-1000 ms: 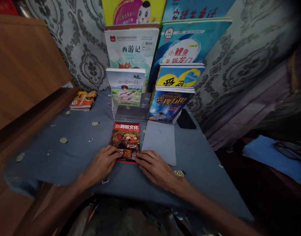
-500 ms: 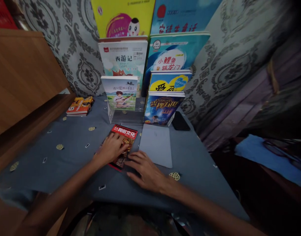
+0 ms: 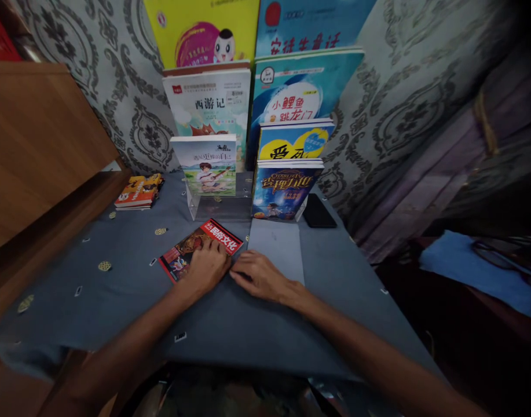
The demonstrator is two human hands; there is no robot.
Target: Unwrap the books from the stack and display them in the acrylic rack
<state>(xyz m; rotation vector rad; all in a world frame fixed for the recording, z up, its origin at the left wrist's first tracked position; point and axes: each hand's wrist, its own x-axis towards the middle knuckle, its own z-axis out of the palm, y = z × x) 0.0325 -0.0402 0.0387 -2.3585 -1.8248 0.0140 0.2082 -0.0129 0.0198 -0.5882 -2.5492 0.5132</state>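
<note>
A small book with a red title band and a dark picture cover lies slanted on the cloth. Over its right part rests my left hand, fingers bent down onto the cover and the hand around the lower right edge. My right hand is just right of the book, fingers curled together with the thumb underneath; nothing shows in it. Its fingertips almost meet my left hand. Partly behind my right hand lies a flat grey pad.
Two clear stands hold upright books, among them a blue one and a guitar-cover one. A dark phone lies right of them. Orange books are stacked at left, near a wooden panel. Patterned curtain hangs behind.
The book has turned clockwise, its lower end swinging left. My left hand has shifted to its right side with fingers more bent. My right hand has moved up slightly, its fingers closing from spread.
</note>
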